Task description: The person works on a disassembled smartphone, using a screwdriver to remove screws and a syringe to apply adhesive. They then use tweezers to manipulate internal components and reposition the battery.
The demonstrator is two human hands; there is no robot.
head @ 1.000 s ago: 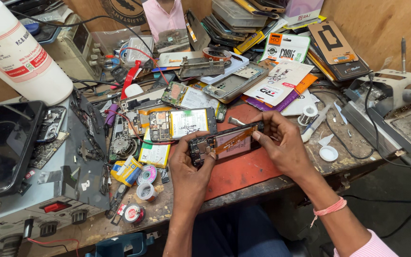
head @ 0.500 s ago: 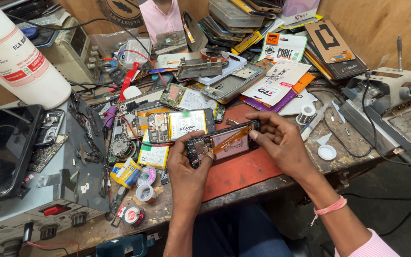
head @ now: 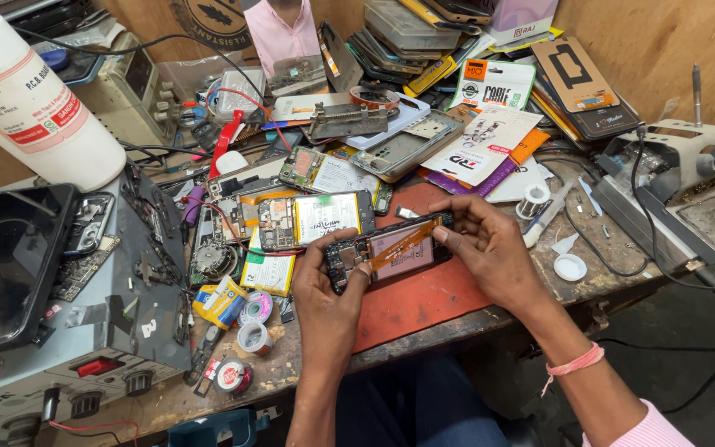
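1. The left hand grips the near left end of an opened phone, thumb on its upper face and fingers curled under its edge; the grip is closed on the phone.
2. The right hand holds the phone's far right end, its fingertips pinching at the top corner, where an orange flex ribbon runs slantwise across the phone's exposed inside. The grip is narrow, closed on the phone's edge.
3. The phone is held just above a red mat at the front of the cluttered wooden surface, between the two hands, its back cover off and its battery and board showing.
4. Just beyond the phone lies a second opened phone with a pale battery, flat on the surface and close to the held one.
5. To the left of the left hand lie small rolls of tape and a yellow packet, near one another.
6. Further left stands a grey power supply box with a black tray on top of it, and behind these a large white bottle with a red label.
7. At the right, well apart from the hands, sits a soldering stand with a black cable, and a small white cap lies between it and the right hand.
8. The back of the surface holds piled phone frames, packaging cards and loose boards, too tangled to sort out singly.
9. A pink band circles the right wrist.
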